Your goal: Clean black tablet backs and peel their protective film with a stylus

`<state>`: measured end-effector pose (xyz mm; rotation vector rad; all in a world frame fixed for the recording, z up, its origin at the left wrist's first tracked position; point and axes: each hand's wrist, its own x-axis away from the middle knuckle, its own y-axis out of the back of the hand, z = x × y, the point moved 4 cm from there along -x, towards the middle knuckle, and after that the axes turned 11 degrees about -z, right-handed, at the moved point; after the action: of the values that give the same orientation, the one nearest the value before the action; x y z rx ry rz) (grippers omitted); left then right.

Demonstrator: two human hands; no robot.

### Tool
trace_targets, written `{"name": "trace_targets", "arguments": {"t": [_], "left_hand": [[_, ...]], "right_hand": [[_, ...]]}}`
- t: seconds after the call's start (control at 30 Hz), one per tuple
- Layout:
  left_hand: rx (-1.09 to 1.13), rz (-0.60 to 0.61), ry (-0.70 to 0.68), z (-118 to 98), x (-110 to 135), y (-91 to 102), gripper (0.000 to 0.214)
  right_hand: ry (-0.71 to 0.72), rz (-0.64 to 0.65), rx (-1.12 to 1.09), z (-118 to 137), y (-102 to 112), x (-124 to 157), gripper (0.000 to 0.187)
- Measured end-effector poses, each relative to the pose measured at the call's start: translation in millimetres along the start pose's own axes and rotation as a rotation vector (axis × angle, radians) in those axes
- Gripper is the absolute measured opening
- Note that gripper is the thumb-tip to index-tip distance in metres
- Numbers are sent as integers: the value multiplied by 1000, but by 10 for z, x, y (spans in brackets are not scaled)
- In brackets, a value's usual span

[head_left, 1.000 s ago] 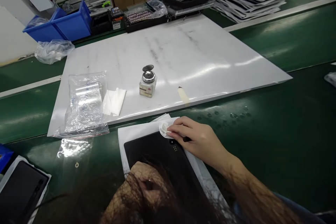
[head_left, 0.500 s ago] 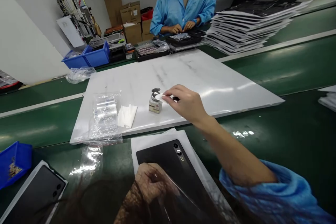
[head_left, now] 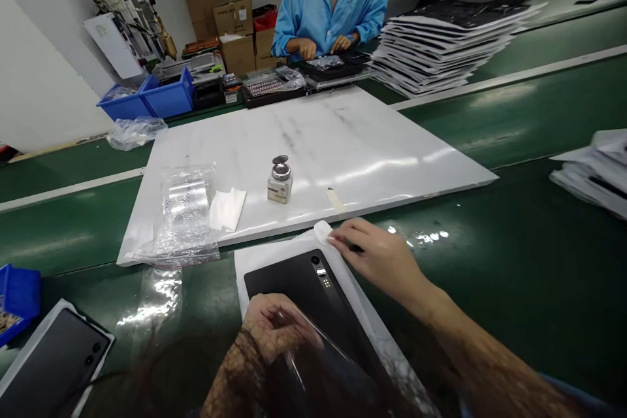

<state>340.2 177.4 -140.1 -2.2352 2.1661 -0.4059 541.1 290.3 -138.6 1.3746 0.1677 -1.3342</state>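
A black tablet (head_left: 294, 281) lies back side up on white sheeting (head_left: 252, 258), its camera lenses near the top right corner. My left hand (head_left: 277, 326) is closed on the edge of a clear film (head_left: 337, 356), which is raised over the lower part of the tablet. My right hand (head_left: 379, 258) pinches a small white wipe (head_left: 322, 232) just beyond the tablet's top right corner. Something dark also shows between its fingers, too small to make out. On the white board stands a small square bottle (head_left: 279, 188) with a metal pump top.
The white board (head_left: 313, 137) holds a clear plastic bag (head_left: 189, 209) and a folded white tissue (head_left: 228, 209). Another tablet (head_left: 59, 359) and a blue bin (head_left: 22, 294) lie left. Opposite, a person in blue (head_left: 328, 13) works beside a tall stack of sheets (head_left: 435, 52).
My right hand has drawn back from the bottle's top with the wipe, down to the tablet's corner. My left hand still grips the film. The view has shifted slightly.
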Motion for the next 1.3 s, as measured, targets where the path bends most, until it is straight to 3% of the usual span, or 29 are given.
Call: {"name": "trace_targets", "arguments": {"t": [0.1,0.17,0.33,0.43,0.53,0.63,0.67,0.7,0.8,0.87,1.0,1.17,1.3], "left_hand": [[120,34,114,58,4,-13,9],[119,34,119,64,-6,-7,9],[79,18,96,-70,-10,-12,9],[60,11,103,-144,5,-22,9],[73,-24,88,-126,-7,-1,7],[99,-73,59,-48,-36,41,8],[102,-87,53,-21,-43,54,8],[103,-94,52,4,-46,63,7],[50,-107,30,34,-39,81,6],[1,-108,16,19,-27,82,7],[-39,-90,34,-63,-5,64,7],[-70,-68,37,-177,5,38,5],[-68,-66,36,-196,6,28,4]], "right_hand": [[2,-178,-29,-105,-104,-422,17],[-13,-241,-38,-151,-264,-692,19],[-51,-196,-2,-219,-831,-1205,22],[-48,-172,-2,-205,-987,-1301,26],[-83,-242,-86,-157,-779,-1180,37],[-259,-439,-380,-120,-252,-836,57],[-351,-446,-493,-106,-84,-688,66],[-448,-389,-608,-78,49,-536,76],[-762,-15,-975,91,251,-52,91],[-912,157,-1133,227,304,245,84],[-953,205,-1145,393,366,563,52],[-911,161,-958,485,484,502,28],[-876,122,-917,538,542,395,25]]}}
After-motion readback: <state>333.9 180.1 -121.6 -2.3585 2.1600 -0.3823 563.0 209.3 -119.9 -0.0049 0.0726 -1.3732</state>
